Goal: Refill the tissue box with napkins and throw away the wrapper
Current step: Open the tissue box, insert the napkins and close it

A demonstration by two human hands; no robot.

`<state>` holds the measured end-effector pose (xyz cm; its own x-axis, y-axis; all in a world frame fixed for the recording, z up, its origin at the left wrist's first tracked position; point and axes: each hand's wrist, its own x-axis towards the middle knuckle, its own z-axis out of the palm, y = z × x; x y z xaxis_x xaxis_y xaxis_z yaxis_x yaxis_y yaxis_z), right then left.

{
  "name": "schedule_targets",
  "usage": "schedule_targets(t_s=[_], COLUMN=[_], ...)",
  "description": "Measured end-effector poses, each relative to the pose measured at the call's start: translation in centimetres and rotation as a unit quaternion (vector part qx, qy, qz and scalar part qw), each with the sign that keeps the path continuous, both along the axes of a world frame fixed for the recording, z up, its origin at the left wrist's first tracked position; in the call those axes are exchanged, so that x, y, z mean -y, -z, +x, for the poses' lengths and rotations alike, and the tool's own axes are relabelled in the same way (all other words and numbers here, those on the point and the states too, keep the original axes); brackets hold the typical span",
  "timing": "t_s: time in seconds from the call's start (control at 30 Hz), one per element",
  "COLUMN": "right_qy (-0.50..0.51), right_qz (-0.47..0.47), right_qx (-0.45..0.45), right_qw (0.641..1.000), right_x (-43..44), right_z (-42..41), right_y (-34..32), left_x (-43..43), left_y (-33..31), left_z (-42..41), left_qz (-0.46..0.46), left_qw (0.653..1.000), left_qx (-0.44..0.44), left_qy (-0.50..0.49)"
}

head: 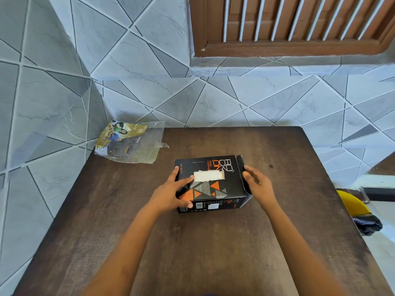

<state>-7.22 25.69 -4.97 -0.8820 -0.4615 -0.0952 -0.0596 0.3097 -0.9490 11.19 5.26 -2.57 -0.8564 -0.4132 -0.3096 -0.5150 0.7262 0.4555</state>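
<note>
A black tissue box (226, 189) with orange and grey triangles lies on the dark wooden table (213, 248). White napkins (208, 175) show through the slot in its top. My left hand (173, 193) grips the box's left end, fingers on top and thumb on the front face. My right hand (257, 185) presses against the box's right end, where a black flap (241, 165) stands partly open. The flattened clear wrapper (130, 144) with a yellow printed picture lies at the table's far left corner, hanging over the edge.
Grey tiled walls stand behind and to the left of the table. A brown louvred window (299, 24) is above. Beside the table's right edge sits a yellow bin (352, 202) with a dark bag (366, 225).
</note>
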Motion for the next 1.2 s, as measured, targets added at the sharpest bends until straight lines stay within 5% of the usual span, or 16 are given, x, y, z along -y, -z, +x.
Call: schedule_targets(t_s=[0.5,0.73,0.83,0.9,1.0,1.1,1.2], right_qy=[0.12,0.054,-0.107,-0.151,-0.145,-0.167,-0.175], right_qz=[-0.003,-0.093,0.059,0.183,0.248,0.274,0.275], right_qx=[0.055,0.154,0.008,-0.207,-0.394,-0.46,-0.433], right_qw=[0.991,0.982,0.993,0.949,0.873,0.828,0.84], right_x=[1.5,1.2,0.1,-0.6,-1.0,-0.8,-0.3], right_z=[1.0,2.7,3.6,4.5,5.4,5.7,4.4], right_y=[-0.3,0.5,0.7,1.3,1.4,1.6,1.5], left_x=[-0.1,0.1,0.0,-0.4,-2.9,-5.3,-4.6], left_y=[0.0,0.0,-0.2,-0.1,1.2,3.0,3.3], left_z=[0.0,-0.1,0.1,0.2,0.9,1.4,0.3], left_qz=[0.004,0.013,0.015,-0.045,-0.21,-0.253,-0.246], left_qw=[1.0,1.0,1.0,0.999,0.975,0.959,0.96], left_qx=[0.004,0.009,0.011,0.003,-0.065,-0.112,-0.12], left_qy=[-0.006,-0.006,-0.01,-0.012,-0.023,-0.052,-0.06])
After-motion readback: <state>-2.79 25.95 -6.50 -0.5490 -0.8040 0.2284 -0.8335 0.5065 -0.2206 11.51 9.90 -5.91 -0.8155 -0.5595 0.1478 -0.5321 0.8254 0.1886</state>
